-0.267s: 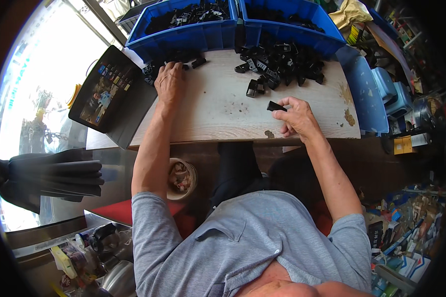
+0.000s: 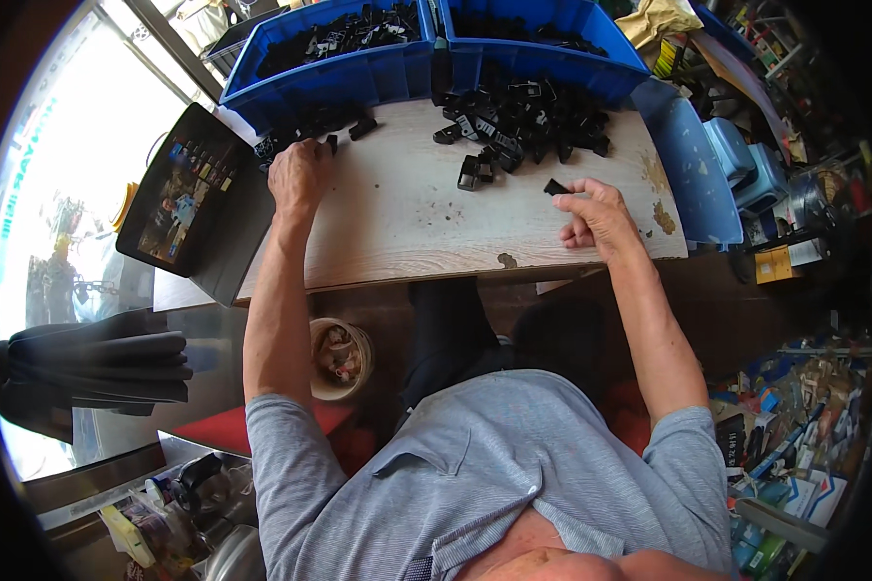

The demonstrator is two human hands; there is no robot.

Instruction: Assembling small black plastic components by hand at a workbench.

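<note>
My left hand (image 2: 298, 177) is at the table's left side, in front of a heap of small black parts (image 2: 310, 124). Its fingers are closed, and a small black part (image 2: 331, 143) shows at the fingertips. My right hand (image 2: 596, 218) hovers over the right front of the table, pinching a black plastic piece (image 2: 554, 187) between thumb and fingers. Beyond it lies a larger pile of black plastic housings (image 2: 543, 116), with a couple of loose ones (image 2: 470, 172) at its near edge. One single black piece (image 2: 362, 128) rests right of the left heap.
Two blue bins (image 2: 329, 77) full of black parts stand along the back of the pale worn table (image 2: 407, 223). At the left, a tablet (image 2: 189, 194) leans in its stand. A light-blue tub (image 2: 693, 165) is beyond the right edge. A bucket (image 2: 341, 358) stands below.
My right hand has moved right with its black piece, which now tilts differently. My left hand has drawn slightly back from the heap with the small black part. The whole view has shifted a little.
</note>
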